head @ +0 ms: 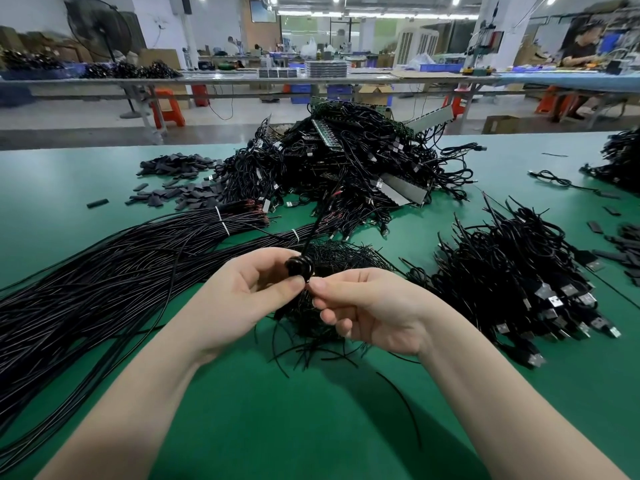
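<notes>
My left hand (242, 292) pinches the cable coil (299, 266) above table (311, 427) centre; my right hand (367, 306) pinches its 4 o'clock edge. Risk: if my grip slackens, the coil springs open; the tail (320, 213) toward 12 o'clock could snag the heap (363, 161).

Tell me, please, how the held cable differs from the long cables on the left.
The held cable is coiled small; the long cables lie stretched out. The held cable is pinched by the left hand and right hand; the long cables lie untouched in tied bundles. Both are black.
</notes>
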A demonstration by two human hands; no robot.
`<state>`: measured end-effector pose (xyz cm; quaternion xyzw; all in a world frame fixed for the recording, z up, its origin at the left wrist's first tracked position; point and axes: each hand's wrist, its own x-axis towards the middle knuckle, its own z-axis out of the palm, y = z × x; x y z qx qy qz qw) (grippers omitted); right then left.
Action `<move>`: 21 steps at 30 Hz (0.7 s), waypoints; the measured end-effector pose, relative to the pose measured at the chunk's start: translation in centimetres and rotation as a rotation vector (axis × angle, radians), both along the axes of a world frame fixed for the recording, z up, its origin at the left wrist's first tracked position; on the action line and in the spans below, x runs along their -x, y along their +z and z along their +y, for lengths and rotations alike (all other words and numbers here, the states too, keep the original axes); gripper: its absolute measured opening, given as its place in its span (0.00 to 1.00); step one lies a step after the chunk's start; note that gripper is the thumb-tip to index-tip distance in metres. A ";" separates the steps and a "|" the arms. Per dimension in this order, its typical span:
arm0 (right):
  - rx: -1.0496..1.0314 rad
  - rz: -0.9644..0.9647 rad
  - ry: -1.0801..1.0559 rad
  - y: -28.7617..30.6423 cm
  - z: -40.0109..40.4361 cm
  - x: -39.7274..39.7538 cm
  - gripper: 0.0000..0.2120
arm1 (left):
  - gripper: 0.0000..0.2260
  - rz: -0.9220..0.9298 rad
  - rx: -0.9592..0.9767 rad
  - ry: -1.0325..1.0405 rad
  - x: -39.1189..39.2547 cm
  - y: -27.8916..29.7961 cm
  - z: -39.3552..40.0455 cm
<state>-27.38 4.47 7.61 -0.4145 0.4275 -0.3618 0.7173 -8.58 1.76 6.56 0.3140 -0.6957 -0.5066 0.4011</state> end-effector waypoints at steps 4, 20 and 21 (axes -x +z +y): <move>0.016 0.025 0.013 -0.2 -0.1 0.4 0.03 | 0.10 -0.083 0.076 0.017 -0.1 -0.1 -0.1; -0.012 -0.049 0.183 -0.2 0.3 0.6 0.06 | 0.09 -0.115 0.039 -0.174 -0.4 0.7 0.5; 0.006 -0.052 0.153 -0.2 0.3 0.4 0.06 | 0.08 -0.106 0.038 -0.146 -0.4 0.6 0.4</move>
